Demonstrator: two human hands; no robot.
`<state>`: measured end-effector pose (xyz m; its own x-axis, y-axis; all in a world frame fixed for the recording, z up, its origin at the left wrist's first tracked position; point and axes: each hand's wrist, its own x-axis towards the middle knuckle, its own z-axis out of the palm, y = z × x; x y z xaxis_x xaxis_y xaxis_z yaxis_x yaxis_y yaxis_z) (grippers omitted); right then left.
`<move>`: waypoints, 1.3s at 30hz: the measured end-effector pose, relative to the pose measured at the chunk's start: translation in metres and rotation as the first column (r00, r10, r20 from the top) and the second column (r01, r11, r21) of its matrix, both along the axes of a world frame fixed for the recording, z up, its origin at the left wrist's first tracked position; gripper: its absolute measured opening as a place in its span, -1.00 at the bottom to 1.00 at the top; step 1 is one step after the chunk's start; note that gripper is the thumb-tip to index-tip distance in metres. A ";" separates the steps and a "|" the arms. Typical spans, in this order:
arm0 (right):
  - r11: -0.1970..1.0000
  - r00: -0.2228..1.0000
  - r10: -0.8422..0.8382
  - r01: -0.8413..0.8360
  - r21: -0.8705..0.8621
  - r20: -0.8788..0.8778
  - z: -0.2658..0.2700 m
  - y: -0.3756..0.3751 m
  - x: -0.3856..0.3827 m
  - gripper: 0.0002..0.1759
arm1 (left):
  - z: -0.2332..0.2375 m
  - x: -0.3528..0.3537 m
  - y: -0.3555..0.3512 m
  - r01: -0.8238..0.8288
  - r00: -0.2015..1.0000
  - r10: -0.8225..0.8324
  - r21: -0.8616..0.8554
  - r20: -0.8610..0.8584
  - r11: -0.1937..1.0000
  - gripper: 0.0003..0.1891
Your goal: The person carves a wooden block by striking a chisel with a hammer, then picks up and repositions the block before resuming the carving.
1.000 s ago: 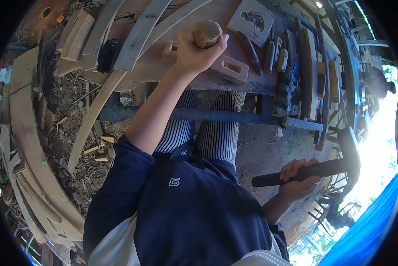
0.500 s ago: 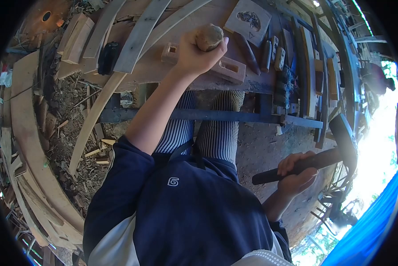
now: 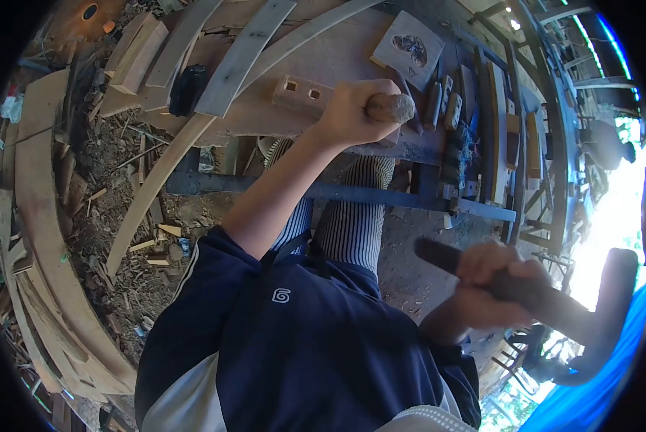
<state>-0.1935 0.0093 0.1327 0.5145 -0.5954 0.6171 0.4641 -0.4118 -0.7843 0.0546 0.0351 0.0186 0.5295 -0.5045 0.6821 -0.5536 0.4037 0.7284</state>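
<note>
My left hand (image 3: 355,114) is closed round a wooden-handled tool (image 3: 391,108), its rounded butt toward me; the tool's far end is hidden. Beneath that hand lies a wooden block (image 3: 301,96) with cut rectangular holes, partly covered by the fist. At the lower right my right hand (image 3: 497,286) grips the handle of a dark mallet (image 3: 604,317); hand and mallet are blurred, with the mallet's head out to the right.
On the workbench (image 3: 236,128) are curved planks (image 3: 245,59), a board with a carved hollow (image 3: 408,49) and several hand tools (image 3: 434,106). Long curved boards (image 3: 42,187) stand at left. Wood scraps (image 3: 157,248) litter the ground. A blue sheet (image 3: 611,374) hangs at lower right.
My right hand has swung the mallet down and outward to the right, away from the left hand. My left hand, with its tool, has shifted right and slightly down, and the butt has tilted rightward.
</note>
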 end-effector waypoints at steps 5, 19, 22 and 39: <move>0.922 0.643 -0.340 0.082 -0.379 -0.686 -0.032 0.014 0.027 -0.59 | 0.004 -0.003 0.008 0.092 0.990 -0.089 0.024 -0.110 0.995 -0.87; 0.972 0.718 -0.232 0.137 -0.193 -0.657 -0.018 0.029 0.015 -0.74 | 0.004 -0.010 0.008 0.052 0.996 -0.053 -0.005 -0.070 0.999 -0.87; 0.990 0.938 -0.120 0.089 -0.108 -0.324 -0.042 0.017 -0.006 -0.80 | 0.004 -0.009 0.006 0.019 0.999 -0.019 -0.017 -0.034 1.000 -0.86; 0.885 0.636 -0.391 0.063 -0.461 -0.665 -0.050 0.027 0.020 -0.64 | -0.005 -0.013 0.007 0.075 0.997 -0.075 0.004 -0.016 0.997 -0.83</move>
